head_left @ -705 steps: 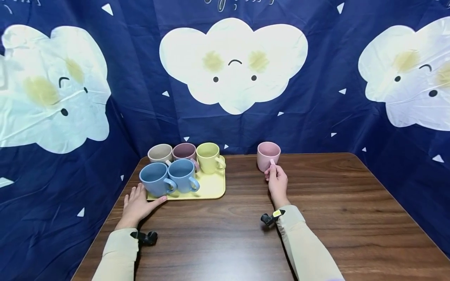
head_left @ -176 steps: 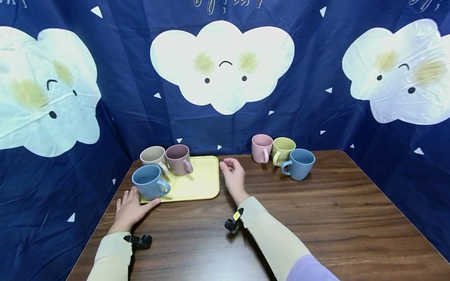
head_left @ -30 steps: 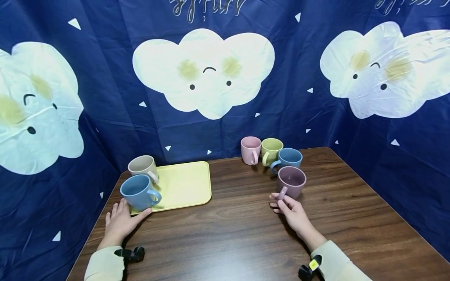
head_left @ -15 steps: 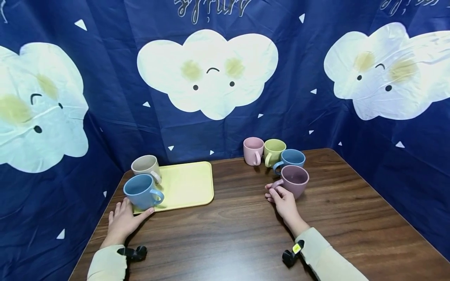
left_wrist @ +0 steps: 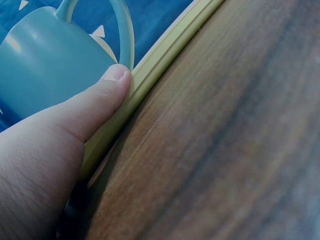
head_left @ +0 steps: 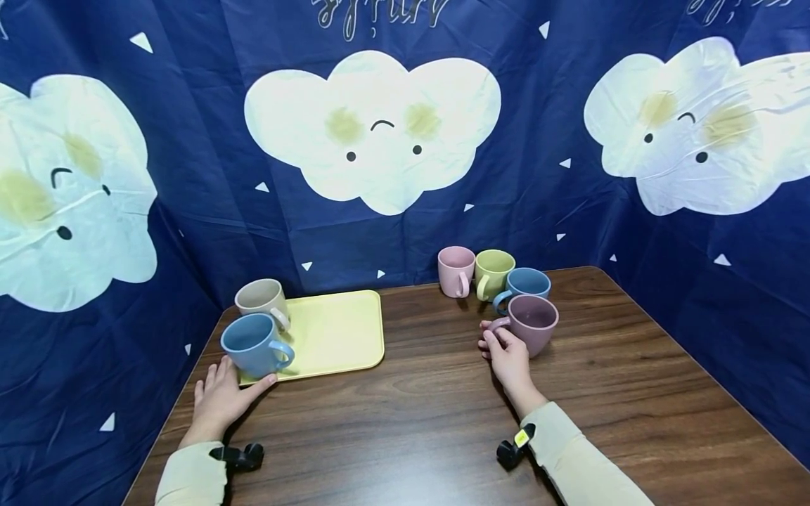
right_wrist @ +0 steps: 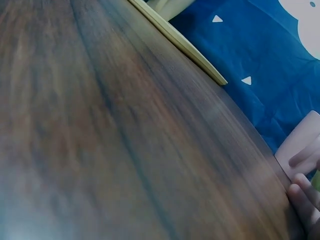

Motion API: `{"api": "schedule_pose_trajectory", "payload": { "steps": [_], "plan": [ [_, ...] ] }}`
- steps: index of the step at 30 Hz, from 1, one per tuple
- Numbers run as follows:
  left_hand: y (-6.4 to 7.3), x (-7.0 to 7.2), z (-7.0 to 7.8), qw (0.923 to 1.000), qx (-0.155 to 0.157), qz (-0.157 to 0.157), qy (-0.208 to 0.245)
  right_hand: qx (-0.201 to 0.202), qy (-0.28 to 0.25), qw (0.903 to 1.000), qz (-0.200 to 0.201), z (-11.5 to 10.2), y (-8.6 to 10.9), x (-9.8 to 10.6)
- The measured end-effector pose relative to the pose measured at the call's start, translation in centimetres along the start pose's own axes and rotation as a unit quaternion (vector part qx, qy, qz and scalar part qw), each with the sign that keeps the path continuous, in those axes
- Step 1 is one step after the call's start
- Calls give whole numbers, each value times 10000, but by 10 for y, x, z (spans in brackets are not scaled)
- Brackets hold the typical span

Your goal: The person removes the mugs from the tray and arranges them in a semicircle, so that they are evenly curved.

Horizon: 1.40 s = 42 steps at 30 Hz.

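My right hand (head_left: 509, 357) pinches the handle of a mauve mug (head_left: 534, 327), which stands upright at the right with its handle pointing left. My left hand (head_left: 220, 402) lies spread at the front left corner of a yellow tray (head_left: 342, 337). In the left wrist view its thumb (left_wrist: 102, 102) rests along the tray's edge, close beside a blue mug (left_wrist: 45, 60). This mug and a beige mug (head_left: 258, 299) stand on the tray's left side. In the right wrist view only some fingers (right_wrist: 302, 195) show, and the mauve mug is out of sight.
Behind the mauve mug stand a pink mug (head_left: 454, 273), a green mug (head_left: 496, 267) and a second blue mug (head_left: 530, 282), close together near the back edge of the brown wooden table (head_left: 405, 429). A dark blue cloth (head_left: 405, 239) with cloud prints hangs round it.
Pink, green, blue and mauve mugs have gone from the tray to the table's right over the earlier frames. Lately the right hand has turned the mauve mug's handle leftward. The left hand stays.
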<state>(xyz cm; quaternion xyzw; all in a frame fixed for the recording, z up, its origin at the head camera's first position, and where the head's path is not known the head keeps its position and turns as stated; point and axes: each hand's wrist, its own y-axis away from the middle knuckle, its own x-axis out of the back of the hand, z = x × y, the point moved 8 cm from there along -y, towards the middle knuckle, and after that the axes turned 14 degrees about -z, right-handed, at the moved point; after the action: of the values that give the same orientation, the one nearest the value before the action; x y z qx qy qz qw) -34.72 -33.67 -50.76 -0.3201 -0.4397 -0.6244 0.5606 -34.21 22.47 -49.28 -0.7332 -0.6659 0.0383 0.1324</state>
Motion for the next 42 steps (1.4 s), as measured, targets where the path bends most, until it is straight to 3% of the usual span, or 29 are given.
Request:
{"api": "schedule_pose_trajectory", "payload": {
  "steps": [12, 30, 37, 42],
  "plan": [
    [-1, 0, -1, 10000, -10, -12, -2, -277, 906, 9910, 946, -5, -1, 3],
    [-1, 0, -1, 10000, 8, 18, 27, -265, 1594, 9704, 1797, -9, -1, 3],
    [-1, -1, 1, 10000, -24, 22, 83, -262, 1222, 9821, 1413, -13, 20, 2],
    [2, 2, 2, 9999, -50, 95, 88, -228, 916, 9889, 1145, -18, 33, -10]
  ]
}}
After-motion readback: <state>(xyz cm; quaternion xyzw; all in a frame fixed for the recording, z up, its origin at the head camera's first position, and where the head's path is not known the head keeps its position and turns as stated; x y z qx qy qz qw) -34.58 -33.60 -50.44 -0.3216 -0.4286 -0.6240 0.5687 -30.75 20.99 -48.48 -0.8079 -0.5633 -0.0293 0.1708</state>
